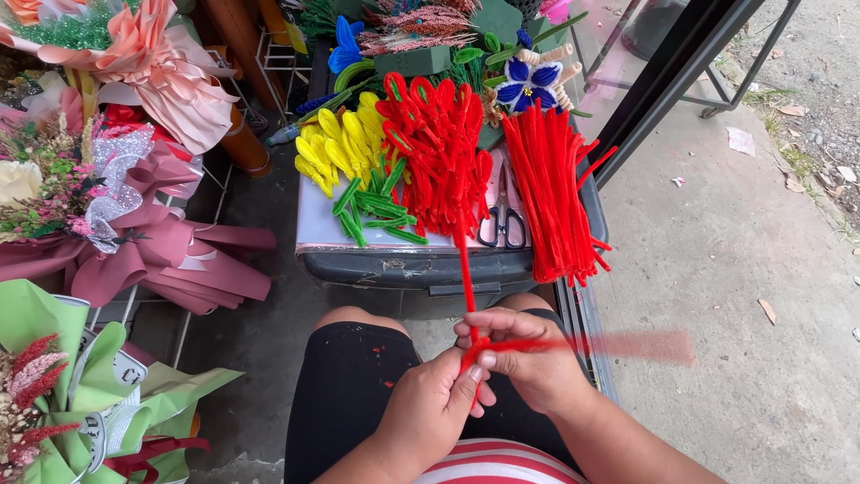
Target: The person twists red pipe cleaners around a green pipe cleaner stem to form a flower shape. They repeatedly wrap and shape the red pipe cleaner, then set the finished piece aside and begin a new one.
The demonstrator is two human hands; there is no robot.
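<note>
Fingers: your fingertips [477, 369] pinch together on a red pipe cleaner [468, 291], both hands meeting just above your lap.
Left hand: your left hand [432, 405] comes up from below, thumb and forefinger clamped on the crossing point of the red stems.
Right hand: your right hand [518, 354] curls over from the right, fingers closed on the same crossing point, touching the left hand.
Pipe cleaner: one stem stands nearly upright from the pinch toward the tray; another length [627, 345] sweeps right, blurred.
Tray: a grey tray [421, 267] sits just beyond your knees, lined with a pale sheet.
On the tray: bent red pieces [434, 152] are heaped at centre, yellow pieces [336, 148] to their left, short green pieces [372, 211] in front, a bundle of straight red stems [551, 193] at right.
Scissors: black-handled scissors [502, 224] lie between the red heap and the straight bundle.
Surroundings: wrapped bouquets [152, 242] crowd the left edge; a blue-and-white flower [528, 85] stands behind the tray.
</note>
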